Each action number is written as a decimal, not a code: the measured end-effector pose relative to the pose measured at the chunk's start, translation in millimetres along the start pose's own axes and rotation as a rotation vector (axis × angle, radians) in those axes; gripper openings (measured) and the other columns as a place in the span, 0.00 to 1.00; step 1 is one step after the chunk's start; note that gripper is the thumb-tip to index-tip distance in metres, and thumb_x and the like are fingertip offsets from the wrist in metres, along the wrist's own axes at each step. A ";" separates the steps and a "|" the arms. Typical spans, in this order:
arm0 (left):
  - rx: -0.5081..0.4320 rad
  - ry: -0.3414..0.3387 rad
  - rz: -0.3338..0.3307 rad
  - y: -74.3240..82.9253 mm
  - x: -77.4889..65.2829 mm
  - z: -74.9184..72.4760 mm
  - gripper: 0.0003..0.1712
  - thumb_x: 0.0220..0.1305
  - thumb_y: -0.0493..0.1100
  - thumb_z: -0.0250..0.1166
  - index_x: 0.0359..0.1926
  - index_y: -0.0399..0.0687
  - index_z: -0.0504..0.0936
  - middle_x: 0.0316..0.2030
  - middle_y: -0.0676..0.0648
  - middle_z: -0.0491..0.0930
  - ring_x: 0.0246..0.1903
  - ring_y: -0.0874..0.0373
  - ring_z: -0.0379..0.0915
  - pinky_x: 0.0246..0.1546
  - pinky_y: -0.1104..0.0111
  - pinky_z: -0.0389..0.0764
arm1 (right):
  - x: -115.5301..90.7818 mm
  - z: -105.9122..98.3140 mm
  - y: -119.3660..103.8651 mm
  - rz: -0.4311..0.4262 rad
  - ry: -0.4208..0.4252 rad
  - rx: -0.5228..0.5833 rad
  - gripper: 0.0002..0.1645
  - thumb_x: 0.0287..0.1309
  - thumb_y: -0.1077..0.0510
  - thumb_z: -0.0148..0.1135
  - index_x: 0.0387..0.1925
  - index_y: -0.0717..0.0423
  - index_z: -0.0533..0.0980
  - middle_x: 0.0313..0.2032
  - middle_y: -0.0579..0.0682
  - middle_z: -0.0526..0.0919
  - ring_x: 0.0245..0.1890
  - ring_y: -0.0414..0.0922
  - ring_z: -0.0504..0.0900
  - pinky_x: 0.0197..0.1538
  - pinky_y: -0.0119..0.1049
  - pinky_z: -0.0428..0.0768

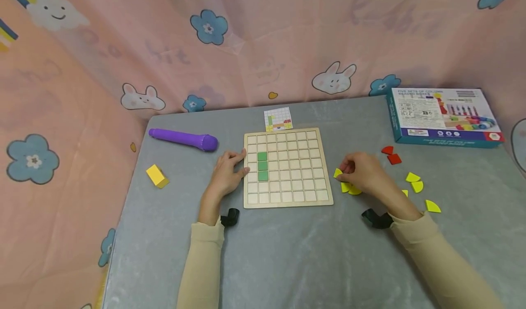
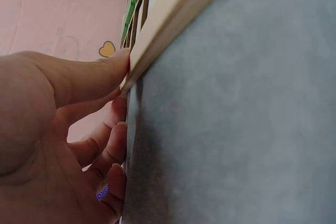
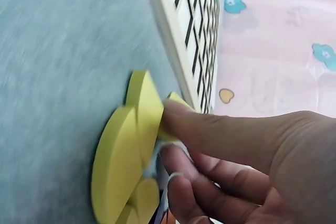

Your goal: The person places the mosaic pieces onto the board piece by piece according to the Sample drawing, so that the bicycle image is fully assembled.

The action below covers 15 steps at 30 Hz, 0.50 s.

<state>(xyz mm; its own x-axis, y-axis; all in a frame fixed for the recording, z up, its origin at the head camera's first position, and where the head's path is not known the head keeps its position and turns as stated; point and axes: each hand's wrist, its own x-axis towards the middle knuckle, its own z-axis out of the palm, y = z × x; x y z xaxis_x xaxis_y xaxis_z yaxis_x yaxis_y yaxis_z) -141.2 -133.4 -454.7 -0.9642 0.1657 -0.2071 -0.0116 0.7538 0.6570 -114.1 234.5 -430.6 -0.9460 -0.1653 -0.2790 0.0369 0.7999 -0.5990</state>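
On the grey cloth, yellow flat pieces (image 1: 354, 191) lie beside the person's right hand (image 1: 363, 172), whose thumb and fingers pinch a partly hidden yellow piece (image 1: 337, 172). The left hand (image 1: 224, 173), fingers loosely spread, touches the left edge of a pale wooden grid board (image 1: 287, 167) bearing three green squares (image 1: 262, 165). Just beyond lies a small printed card (image 1: 277, 117).
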 end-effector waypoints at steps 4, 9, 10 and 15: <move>-0.004 0.001 0.003 0.6 -1.0 0.0 0.37 0.75 0.44 0.67 0.80 0.50 0.66 0.69 0.37 0.70 0.70 0.40 0.63 0.74 0.45 0.61 | 0.7 1.3 -7.1 -0.017 0.023 -0.001 0.10 0.61 0.61 0.76 0.35 0.63 0.81 0.29 0.54 0.80 0.30 0.49 0.76 0.32 0.37 0.74; -0.003 0.003 0.010 1.0 -0.9 0.0 0.37 0.75 0.44 0.67 0.80 0.50 0.66 0.70 0.36 0.69 0.71 0.39 0.62 0.74 0.44 0.61 | 6.1 2.7 -20.3 -0.049 0.114 0.019 0.08 0.66 0.60 0.73 0.41 0.61 0.83 0.32 0.55 0.82 0.33 0.50 0.77 0.35 0.38 0.75; -0.002 0.004 0.011 1.1 -0.8 0.0 0.37 0.75 0.44 0.67 0.80 0.50 0.66 0.70 0.36 0.69 0.71 0.39 0.62 0.74 0.44 0.60 | 8.7 4.0 -23.5 -0.071 0.143 0.029 0.08 0.66 0.61 0.72 0.42 0.61 0.84 0.33 0.56 0.83 0.34 0.51 0.77 0.36 0.39 0.75; 0.001 -0.001 0.006 1.1 -1.0 -0.2 0.37 0.75 0.44 0.67 0.80 0.50 0.66 0.70 0.37 0.70 0.71 0.40 0.62 0.75 0.44 0.61 | 26.7 14.7 -42.2 -0.167 0.219 0.087 0.07 0.65 0.63 0.72 0.42 0.63 0.85 0.34 0.58 0.86 0.34 0.52 0.79 0.38 0.39 0.76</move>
<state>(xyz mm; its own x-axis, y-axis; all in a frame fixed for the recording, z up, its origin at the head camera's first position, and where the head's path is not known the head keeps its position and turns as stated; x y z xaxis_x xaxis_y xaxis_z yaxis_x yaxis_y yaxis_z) -140.2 -132.9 -453.6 -0.9640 0.1705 -0.2041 -0.0059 0.7536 0.6573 -136.2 187.8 -423.9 -0.9880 -0.1542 -0.0083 -0.1064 0.7182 -0.6877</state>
